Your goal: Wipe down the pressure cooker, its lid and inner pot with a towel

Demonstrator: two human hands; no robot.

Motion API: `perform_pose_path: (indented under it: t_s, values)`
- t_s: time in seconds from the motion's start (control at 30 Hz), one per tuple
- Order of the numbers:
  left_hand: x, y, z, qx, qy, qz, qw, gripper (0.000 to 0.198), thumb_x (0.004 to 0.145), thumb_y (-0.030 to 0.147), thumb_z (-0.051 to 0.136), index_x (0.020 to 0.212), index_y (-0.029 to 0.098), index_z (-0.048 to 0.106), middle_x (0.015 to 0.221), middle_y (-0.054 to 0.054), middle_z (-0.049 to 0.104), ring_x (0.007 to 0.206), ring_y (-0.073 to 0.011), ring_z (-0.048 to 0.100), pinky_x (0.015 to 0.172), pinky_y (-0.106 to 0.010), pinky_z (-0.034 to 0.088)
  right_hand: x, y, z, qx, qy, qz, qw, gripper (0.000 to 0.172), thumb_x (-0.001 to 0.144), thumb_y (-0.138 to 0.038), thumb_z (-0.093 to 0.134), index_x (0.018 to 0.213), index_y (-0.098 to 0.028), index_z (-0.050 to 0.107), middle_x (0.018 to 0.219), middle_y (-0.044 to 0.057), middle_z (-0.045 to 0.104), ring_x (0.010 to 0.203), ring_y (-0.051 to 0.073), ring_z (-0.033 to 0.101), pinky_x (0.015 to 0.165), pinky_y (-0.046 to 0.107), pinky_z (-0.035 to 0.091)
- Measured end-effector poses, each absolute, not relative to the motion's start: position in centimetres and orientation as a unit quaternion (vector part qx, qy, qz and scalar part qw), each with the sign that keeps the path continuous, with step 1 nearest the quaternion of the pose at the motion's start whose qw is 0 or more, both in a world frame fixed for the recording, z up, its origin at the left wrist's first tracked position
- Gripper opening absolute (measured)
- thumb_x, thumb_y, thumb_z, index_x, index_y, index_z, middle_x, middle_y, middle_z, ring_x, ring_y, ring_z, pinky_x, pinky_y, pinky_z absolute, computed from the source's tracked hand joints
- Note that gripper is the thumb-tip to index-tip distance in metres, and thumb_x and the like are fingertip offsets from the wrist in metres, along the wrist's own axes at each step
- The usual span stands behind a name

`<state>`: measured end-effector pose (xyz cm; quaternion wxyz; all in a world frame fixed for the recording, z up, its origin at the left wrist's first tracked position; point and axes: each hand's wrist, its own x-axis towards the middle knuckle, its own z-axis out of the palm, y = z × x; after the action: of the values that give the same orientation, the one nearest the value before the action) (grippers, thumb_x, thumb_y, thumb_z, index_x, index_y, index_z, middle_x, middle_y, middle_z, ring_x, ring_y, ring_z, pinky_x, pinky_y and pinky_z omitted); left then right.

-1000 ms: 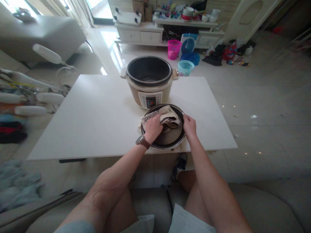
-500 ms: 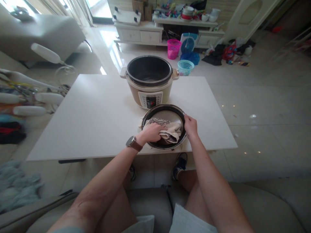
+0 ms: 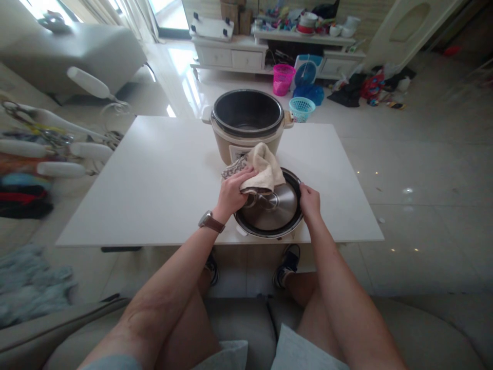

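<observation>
My left hand grips a beige cloth with a dark patterned part, over the upper left of the lid. The round pressure cooker lid lies with its metal inner side up near the table's front edge. Closed on the lid's right rim is my right hand. Just behind the lid stands the beige electric pressure cooker, uncovered, its dark inner pot showing. The cloth hides most of the cooker's control panel.
The cooker and lid rest on a white table. Beyond it on the floor are a light blue basket and a pink basket, before a white cabinet. White-handled items stick out at the left.
My left hand has moved the cloth up and away from the lid's inside, toward the cooker, uncovering the metal surface. My right hand stays on the rim. The view has shifted slightly left.
</observation>
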<state>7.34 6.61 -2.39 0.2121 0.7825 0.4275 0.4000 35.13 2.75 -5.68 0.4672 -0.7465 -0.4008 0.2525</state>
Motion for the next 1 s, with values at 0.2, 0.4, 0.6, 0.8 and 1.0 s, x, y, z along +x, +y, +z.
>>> perform_pose_path:
  t_s: [0.2, 0.4, 0.6, 0.8, 1.0]
  values:
    - [9.9, 4.8, -3.8, 0.862, 0.467, 0.097, 0.171, 0.070, 0.081, 0.000, 0.055, 0.145, 0.023, 0.071, 0.162, -0.011, 0.059, 0.159, -0.0289, 0.046, 0.134, -0.046, 0.034, 35.2, 2.9, -6.0, -0.742, -0.412, 0.244, 0.469, 0.069, 0.087, -0.080, 0.048, 0.073, -0.018, 0.073, 0.075, 0.007, 0.072, 0.079, 0.024, 0.058, 0.078, 0.036, 0.043]
    - [11.8, 2.0, -2.1, 0.847, 0.515, 0.023, 0.128, 0.061, 0.091, 0.005, 0.049, 0.148, 0.020, 0.065, 0.157, -0.019, 0.061, 0.146, -0.0356, 0.059, 0.111, -0.047, 0.057, 34.9, 2.8, -6.0, -0.741, -0.408, 0.254, 0.470, 0.069, 0.088, -0.082, 0.048, 0.077, -0.018, 0.074, 0.081, 0.009, 0.076, 0.083, 0.026, 0.062, 0.076, 0.035, 0.044]
    - [13.1, -1.1, -0.5, 0.854, 0.491, -0.007, 0.173, 0.057, 0.093, 0.010, 0.050, 0.148, 0.016, 0.065, 0.123, -0.018, 0.077, 0.104, -0.0315, 0.078, 0.089, -0.039, 0.061, 34.6, 2.7, -5.4, -0.750, -0.401, 0.250, 0.464, 0.069, 0.087, -0.082, 0.048, 0.074, -0.018, 0.071, 0.079, 0.008, 0.075, 0.079, 0.024, 0.059, 0.074, 0.035, 0.040]
    - [13.1, -0.7, -1.3, 0.794, 0.468, 0.135, 0.365, 0.029, 0.088, 0.019, 0.062, 0.108, 0.022, 0.082, 0.097, -0.007, 0.083, 0.097, -0.0286, 0.077, 0.088, -0.034, 0.057, 34.5, 2.7, -5.1, -0.749, -0.404, 0.248, 0.462, 0.069, 0.087, -0.081, 0.049, 0.077, -0.017, 0.074, 0.083, 0.010, 0.077, 0.082, 0.025, 0.061, 0.077, 0.035, 0.043]
    - [10.9, 3.2, -2.0, 0.681, 0.492, 0.331, 0.429, 0.011, 0.082, 0.025, 0.069, 0.086, 0.016, 0.074, 0.088, 0.001, 0.078, 0.086, -0.0220, 0.070, 0.081, -0.031, 0.056, 34.4, 2.6, -4.9, -0.747, -0.413, 0.256, 0.453, 0.067, 0.087, -0.080, 0.047, 0.072, -0.019, 0.069, 0.074, 0.006, 0.071, 0.079, 0.023, 0.057, 0.076, 0.035, 0.041]
